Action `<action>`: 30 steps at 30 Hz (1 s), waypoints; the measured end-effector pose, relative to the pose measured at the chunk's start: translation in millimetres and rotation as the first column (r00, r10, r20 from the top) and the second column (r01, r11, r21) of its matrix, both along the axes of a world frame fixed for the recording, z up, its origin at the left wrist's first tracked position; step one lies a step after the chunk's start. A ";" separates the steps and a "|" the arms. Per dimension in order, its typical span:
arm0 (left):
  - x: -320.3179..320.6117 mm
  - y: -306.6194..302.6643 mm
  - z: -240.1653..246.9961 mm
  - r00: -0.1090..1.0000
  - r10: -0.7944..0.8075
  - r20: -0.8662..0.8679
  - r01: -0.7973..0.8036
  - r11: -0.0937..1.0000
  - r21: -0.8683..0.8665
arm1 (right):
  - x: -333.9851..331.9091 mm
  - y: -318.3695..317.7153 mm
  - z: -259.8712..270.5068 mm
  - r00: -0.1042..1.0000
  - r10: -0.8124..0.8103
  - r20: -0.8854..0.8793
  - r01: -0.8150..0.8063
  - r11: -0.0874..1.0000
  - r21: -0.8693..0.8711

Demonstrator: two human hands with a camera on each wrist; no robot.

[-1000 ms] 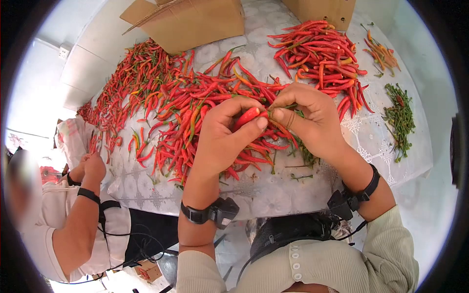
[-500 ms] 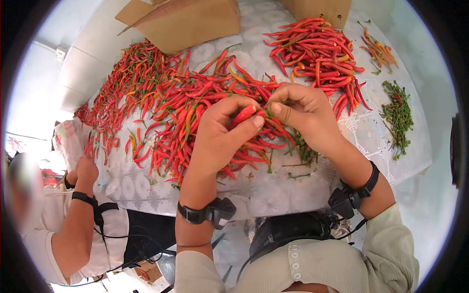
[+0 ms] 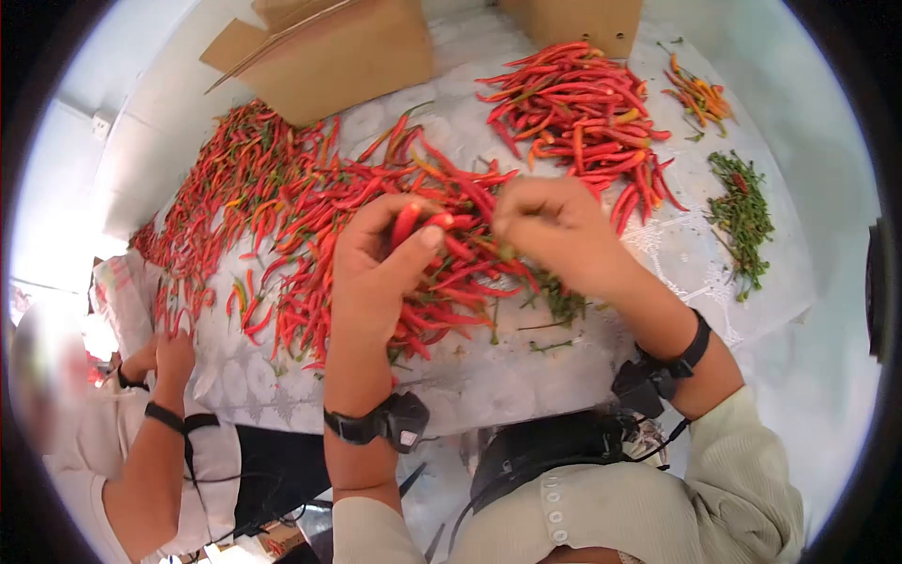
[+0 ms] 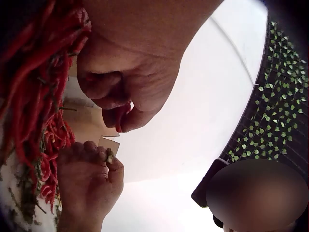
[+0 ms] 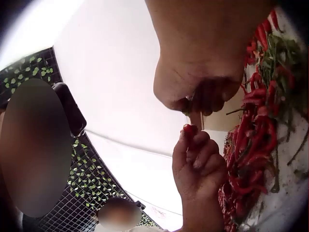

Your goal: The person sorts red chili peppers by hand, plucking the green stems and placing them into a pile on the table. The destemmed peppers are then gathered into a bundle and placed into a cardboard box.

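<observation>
My left hand (image 3: 366,268) grips red chili peppers (image 3: 406,226), their pale stemless ends poking out beside the thumb. In the right wrist view, a red chili end (image 5: 189,129) shows at the tip of that thumb. A short way to the right, my right hand (image 3: 564,235) is raised with curled fingers. It pinches a small green chili stem (image 4: 110,155) between thumb and finger, seen in the left wrist view. Beneath both hands spreads a heap of red chilies (image 3: 310,207), many with green stems. Loose green stems (image 3: 564,305) lie below the right hand.
A pile of red chilies (image 3: 587,122) lies at the back right, with orange chilies (image 3: 700,94) and a pile of green stems (image 3: 742,211) beyond it. Cardboard boxes (image 3: 348,66) stand at the back. At left, another person's hands (image 3: 169,357) are at the table edge.
My hands were together at the chili ends; now they are apart, the right one holding a stem. The left hand has shifted left with its chilies, and the head view has turned slightly.
</observation>
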State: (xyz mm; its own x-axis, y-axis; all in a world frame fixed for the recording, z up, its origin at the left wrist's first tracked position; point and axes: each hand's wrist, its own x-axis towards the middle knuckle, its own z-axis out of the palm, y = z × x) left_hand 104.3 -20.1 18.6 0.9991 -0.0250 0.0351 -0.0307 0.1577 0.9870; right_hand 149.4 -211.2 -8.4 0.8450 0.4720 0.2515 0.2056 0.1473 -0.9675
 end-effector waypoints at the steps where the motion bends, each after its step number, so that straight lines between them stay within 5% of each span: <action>1: -0.9 -2.3 1.2 0.999 0.036 0.005 -0.036 0.999 0.005 | 0.0 -0.6 -0.1 0.977 0.017 0.211 0.004 0.995 -0.095; 2: -0.9 -1.5 1.8 0.999 0.023 -0.035 -0.023 1.000 0.002 | 0.1 -1.1 0.9 0.910 0.055 0.410 0.027 0.981 -0.190; 5: 0.3 -4.5 -2.0 0.996 0.080 0.025 -0.082 0.991 0.106 | -8.5 5.9 8.9 0.889 -0.069 0.453 0.188 0.957 -0.223; 8: 0.4 -4.4 0.9 0.999 -0.036 -0.001 0.036 0.993 0.110 | -6.6 6.5 9.4 0.964 0.005 0.265 0.000 1.000 -0.018; 14: -1.9 -9.4 1.4 0.997 -0.061 -0.051 0.065 0.994 0.085 | -2.9 2.2 4.4 0.989 0.122 0.089 -0.119 0.992 -0.041; 19: 2.1 -4.1 0.3 0.997 0.067 -0.040 -0.066 0.997 0.030 | 26.6 -16.6 4.1 0.923 -0.338 0.183 0.364 0.923 -0.129; 21: 4.2 4.7 -1.4 0.998 0.065 -0.007 -0.065 0.996 -0.064 | 41.1 -32.7 -1.7 0.757 -0.521 0.394 0.635 0.730 -0.254; 24: 4.2 6.1 3.2 0.993 0.120 -0.001 -0.118 0.977 -0.180 | 49.2 -48.9 -5.5 0.661 -0.407 0.631 0.742 0.481 -0.467; 27: 6.1 6.5 0.6 0.988 0.150 0.027 -0.139 0.963 -0.232 | 44.4 -44.6 -3.0 0.368 -0.265 0.891 0.924 0.212 -0.318; 30: 6.4 6.3 1.3 0.977 0.209 0.049 -0.188 0.945 -0.269 | 35.4 -25.7 0.0 0.379 -0.328 0.865 0.850 0.492 -0.186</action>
State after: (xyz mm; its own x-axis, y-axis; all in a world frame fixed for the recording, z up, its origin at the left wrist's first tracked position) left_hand 110.7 -13.8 19.9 0.9770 0.1937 0.0897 -0.1610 0.3930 0.9053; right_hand 184.8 -236.9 -8.4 0.6302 0.1579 0.7603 0.5561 -0.7751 -0.2999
